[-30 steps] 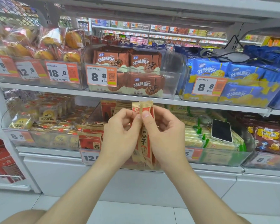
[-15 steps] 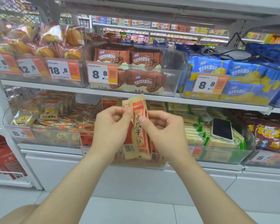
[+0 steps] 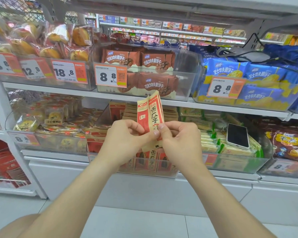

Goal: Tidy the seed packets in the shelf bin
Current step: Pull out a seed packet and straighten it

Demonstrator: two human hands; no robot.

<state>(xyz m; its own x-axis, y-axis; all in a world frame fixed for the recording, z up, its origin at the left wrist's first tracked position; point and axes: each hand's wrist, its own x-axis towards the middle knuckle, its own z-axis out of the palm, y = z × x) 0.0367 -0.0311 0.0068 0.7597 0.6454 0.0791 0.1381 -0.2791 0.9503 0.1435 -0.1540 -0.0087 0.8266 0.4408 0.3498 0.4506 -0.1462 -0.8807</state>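
Head view, facing shop shelving from close up, with both forearms reaching in from the bottom edge.

At centre, a thin bunch of red-and-tan seed packets [image 3: 150, 115], held upright and leaning slightly left, tops fanned a little apart. Raised in front of the edge of the upper shelf. Gripped from both sides at the lower half:
- left hand [image 3: 126, 138], fingers curled, thumb pressed on the front of the bunch
- right hand [image 3: 181, 141], thumb and forefinger pinching the right edge

Thumbs side by side on the front of the bunch, over the lower part of the printed characters.

Directly behind and below the hands, the clear shelf bin [image 3: 102, 117] on the lower shelf. Filled with matching packets [image 3: 151, 162], some standing against the front wall, others stacked further back. Held bunch above the bin, not inside it.

Just right of that bin, a second clear bin of green-and-tan packs [image 3: 212, 143], with a white-edged phone [image 3: 237, 135] lying screen up on top. To the left, a bin of small yellow pastry packs [image 3: 53, 115].

Upper shelf, left to right:
- wrapped buns [image 3: 79, 36]
- brown wafer packs [image 3: 155, 60] behind an orange-and-white price tag [image 3: 110, 76] reading 8.8
- blue wafer packs [image 3: 230, 69] behind another 8.8 tag

Pale tiled floor [image 3: 136, 224] below. Further aisles of goods blurred in the background.
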